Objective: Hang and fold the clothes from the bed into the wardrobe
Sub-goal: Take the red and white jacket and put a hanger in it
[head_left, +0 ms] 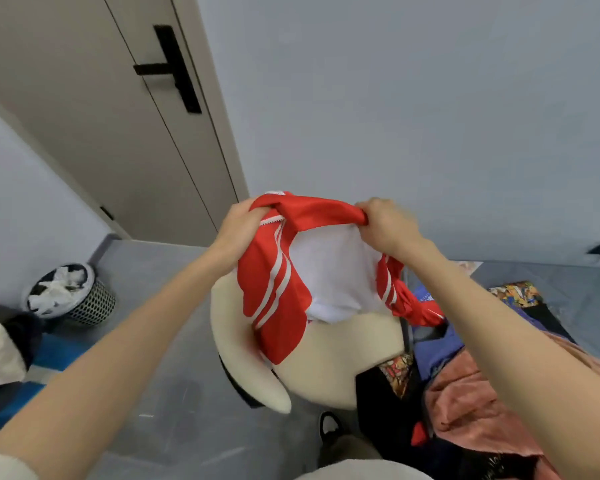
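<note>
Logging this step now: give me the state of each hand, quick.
Left hand: closed, gripping the top edge of the red and white garment.
Right hand: closed, gripping the same garment's top edge.

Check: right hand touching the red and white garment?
Touching. Head view: the right hand grips the bunched top edge of the red and white garment.

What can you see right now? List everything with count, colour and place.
jersey: one, red and white, held up above the chair
chair: one, cream, below the jersey
clothes pile: one, pink, blue and patterned, lower right
bin: one, grey mesh, far left
door: one, beige, upper left
door handle: one, black, on the door
left hand: one, grips the jersey's left edge
right hand: one, grips the jersey's right edge
</note>
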